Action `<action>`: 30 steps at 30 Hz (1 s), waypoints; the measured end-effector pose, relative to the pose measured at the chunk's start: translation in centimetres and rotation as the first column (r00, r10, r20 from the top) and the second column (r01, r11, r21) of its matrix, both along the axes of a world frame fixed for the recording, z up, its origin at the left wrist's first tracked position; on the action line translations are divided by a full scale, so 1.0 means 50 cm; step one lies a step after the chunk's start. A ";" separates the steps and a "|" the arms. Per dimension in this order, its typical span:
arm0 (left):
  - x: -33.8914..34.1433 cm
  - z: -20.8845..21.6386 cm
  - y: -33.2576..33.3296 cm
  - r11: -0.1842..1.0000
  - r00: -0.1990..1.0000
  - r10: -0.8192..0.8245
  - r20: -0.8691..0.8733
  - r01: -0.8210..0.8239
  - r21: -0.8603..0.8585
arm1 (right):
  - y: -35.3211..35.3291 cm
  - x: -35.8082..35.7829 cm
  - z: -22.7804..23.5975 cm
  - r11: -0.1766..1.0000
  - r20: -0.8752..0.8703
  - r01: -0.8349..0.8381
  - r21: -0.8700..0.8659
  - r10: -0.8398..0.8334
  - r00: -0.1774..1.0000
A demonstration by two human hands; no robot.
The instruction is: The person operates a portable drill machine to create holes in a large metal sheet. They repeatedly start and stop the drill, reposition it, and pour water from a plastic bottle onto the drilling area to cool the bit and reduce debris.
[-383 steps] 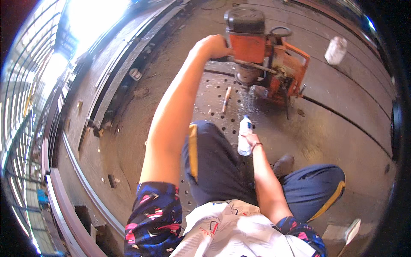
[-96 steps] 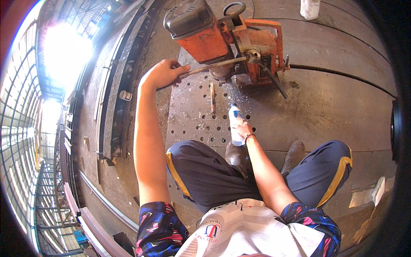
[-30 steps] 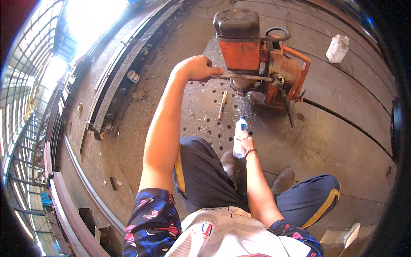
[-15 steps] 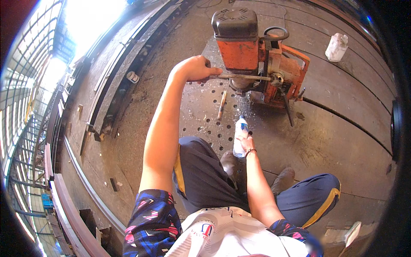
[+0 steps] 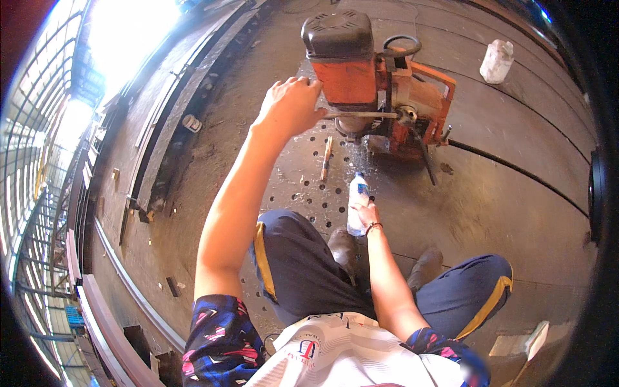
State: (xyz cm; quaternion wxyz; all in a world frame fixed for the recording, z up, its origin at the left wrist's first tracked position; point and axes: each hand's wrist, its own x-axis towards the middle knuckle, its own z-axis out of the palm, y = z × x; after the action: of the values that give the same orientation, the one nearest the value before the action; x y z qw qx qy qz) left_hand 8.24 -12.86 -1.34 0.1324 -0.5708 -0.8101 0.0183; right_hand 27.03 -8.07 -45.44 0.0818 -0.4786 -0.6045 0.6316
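Observation:
An orange magnetic drill with a black motor cap (image 5: 338,35) stands on a steel plate (image 5: 490,213) pierced with several round holes on its left part. My left hand (image 5: 290,105) is at the left end of the drill's feed lever (image 5: 364,115). Its fingers stretch up beside the motor and its thumb lies by the lever end. Below the drill, my right hand (image 5: 367,213) grips a clear plastic bottle (image 5: 358,191), tilted with its blue top toward the chuck (image 5: 353,128). Metal chips (image 5: 362,155) lie beneath the chuck. The drill tip is hard to make out.
A thin brownish rod (image 5: 327,158) lies on the holed plate left of the bottle. A whitish plastic jug (image 5: 496,62) stands at the back right. Long steel beams (image 5: 171,103) run along the left, with a small white bucket (image 5: 191,123) nearby. My boots (image 5: 425,267) rest on the plate.
My left hand has loosened from its closed grip on the lever, its fingers now raised and extended. The right hand keeps the bottle below the chuck. The view has shifted slightly.

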 end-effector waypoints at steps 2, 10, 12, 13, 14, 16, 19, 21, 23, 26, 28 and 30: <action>0.071 0.023 0.002 0.998 0.997 -0.067 -0.037 0.067 -0.010 | -0.010 0.005 0.042 0.999 0.052 -0.025 -0.027 0.026 0.998; 0.411 0.217 -0.013 0.677 0.878 -0.467 0.108 0.433 -0.596 | -0.037 0.025 0.071 0.996 0.022 -0.038 -0.079 0.040 0.999; 0.437 0.234 -0.029 0.582 0.848 -0.489 0.206 0.493 -0.646 | -0.040 0.035 0.076 0.996 0.041 -0.036 -0.083 0.040 0.998; 0.442 0.234 -0.028 0.562 0.840 -0.493 0.228 0.507 -0.653 | -0.043 0.044 0.080 0.995 0.050 -0.030 -0.090 0.035 0.998; 0.443 0.235 -0.024 0.542 0.832 -0.497 0.247 0.520 -0.660 | -0.045 0.049 0.084 0.995 0.058 -0.026 -0.096 0.031 0.998; 0.436 0.225 -0.016 0.534 0.832 -0.490 0.261 0.523 -0.664 | -0.053 0.063 0.091 0.994 0.076 -0.018 -0.112 0.027 0.997; 0.432 0.222 -0.022 0.539 0.844 -0.469 0.262 0.508 -0.672 | -0.075 0.074 0.116 0.991 0.091 -0.029 -0.131 0.041 0.995; 0.429 0.224 -0.023 0.541 0.850 -0.457 0.264 0.501 -0.675 | -0.086 0.087 0.128 0.989 0.109 -0.031 -0.144 0.047 0.993; 0.424 0.225 -0.021 0.543 0.851 -0.451 0.269 0.501 -0.674 | -0.092 0.101 0.139 0.987 0.132 -0.023 -0.159 0.044 0.990; 0.421 0.225 -0.021 0.543 0.847 -0.462 0.265 0.506 -0.671 | -0.087 0.130 0.140 0.987 0.172 0.009 -0.159 0.019 0.985; 0.420 0.227 -0.022 0.543 0.854 -0.446 0.268 0.497 -0.677 | -0.089 0.130 0.136 0.986 0.175 -0.003 -0.168 0.033 0.984; 0.415 0.226 -0.027 0.555 0.863 -0.429 0.266 0.484 -0.677 | -0.077 0.112 0.128 0.987 0.171 -0.035 -0.155 0.062 0.983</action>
State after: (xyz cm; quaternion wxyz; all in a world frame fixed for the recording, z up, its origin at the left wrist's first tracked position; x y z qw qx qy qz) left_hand 28.97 -14.19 9.96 -0.1320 -0.7657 -0.5631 0.2814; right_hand 32.63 -11.93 -39.05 -0.0235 -0.5222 -0.5712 0.6328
